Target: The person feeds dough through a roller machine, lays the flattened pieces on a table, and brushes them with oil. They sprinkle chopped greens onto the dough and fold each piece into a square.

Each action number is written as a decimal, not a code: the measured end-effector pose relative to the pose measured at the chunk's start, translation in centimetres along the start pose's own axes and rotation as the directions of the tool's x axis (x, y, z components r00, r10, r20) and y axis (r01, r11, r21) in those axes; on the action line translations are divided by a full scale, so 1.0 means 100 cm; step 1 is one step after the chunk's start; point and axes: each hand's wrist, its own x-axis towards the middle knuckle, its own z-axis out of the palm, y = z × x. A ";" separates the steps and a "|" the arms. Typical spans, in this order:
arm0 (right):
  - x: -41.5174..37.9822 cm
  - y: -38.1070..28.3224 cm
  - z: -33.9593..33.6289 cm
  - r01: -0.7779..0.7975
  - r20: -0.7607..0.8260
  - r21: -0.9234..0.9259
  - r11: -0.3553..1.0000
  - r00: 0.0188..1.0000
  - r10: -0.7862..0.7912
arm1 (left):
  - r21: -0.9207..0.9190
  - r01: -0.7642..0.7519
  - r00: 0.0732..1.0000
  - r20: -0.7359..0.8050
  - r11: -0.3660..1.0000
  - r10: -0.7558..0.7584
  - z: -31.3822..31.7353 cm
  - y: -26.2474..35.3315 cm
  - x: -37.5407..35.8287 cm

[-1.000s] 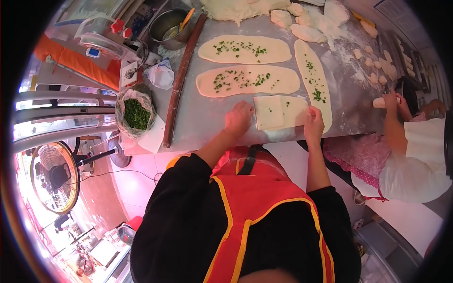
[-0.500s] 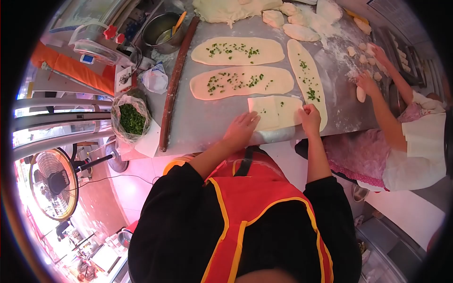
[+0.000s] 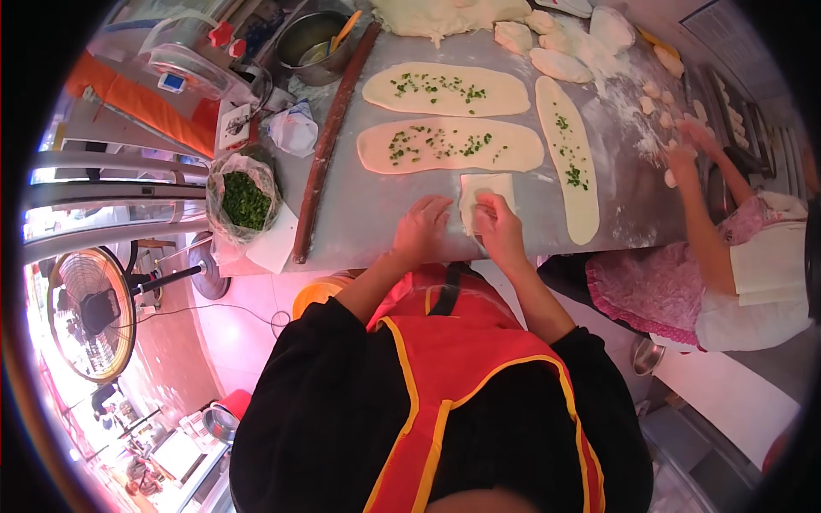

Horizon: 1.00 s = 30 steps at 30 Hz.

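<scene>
A folded dough piece (image 3: 489,183), now a small upright rectangle, lies near the front edge of the metal table. My right hand (image 3: 500,224) is on its lower part, fingers curled and pressed together on the dough. Just left of it, my left hand (image 3: 421,227) is raised a little with bent fingers apart, holding nothing. Beyond my hands lie a flat dough strip (image 3: 513,147) with chopped greens and a second strip (image 3: 505,92) behind it. To the right a narrower strip (image 3: 560,154) runs lengthwise, also dotted with greens.
A long rolling pin (image 3: 329,141), a bag of chopped greens (image 3: 245,201) and a metal pot (image 3: 318,43) stand left. Large dough (image 3: 445,15) lies at the back. At right, a co-worker's hands (image 3: 684,154) are among small dough pieces (image 3: 665,120).
The right part of the dough has been folded over leftward, making it narrower. My right hand moved left with it; my left hand came off the dough and shifted slightly left.
</scene>
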 end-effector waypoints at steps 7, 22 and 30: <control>0.005 0.003 -0.006 0.439 0.297 -0.571 0.694 0.898 -0.323 | -0.045 0.036 0.999 0.038 0.998 -0.034 0.024 0.003 0.000; 0.021 -0.006 -0.020 0.434 0.146 -0.352 0.830 0.901 -0.409 | -0.101 0.597 0.699 -0.423 0.796 -0.577 -0.070 -0.131 0.068; 0.042 -0.001 -0.036 0.447 0.159 -0.269 0.853 0.894 -0.419 | 0.121 0.531 0.814 -0.345 0.838 -0.466 -0.077 -0.073 0.098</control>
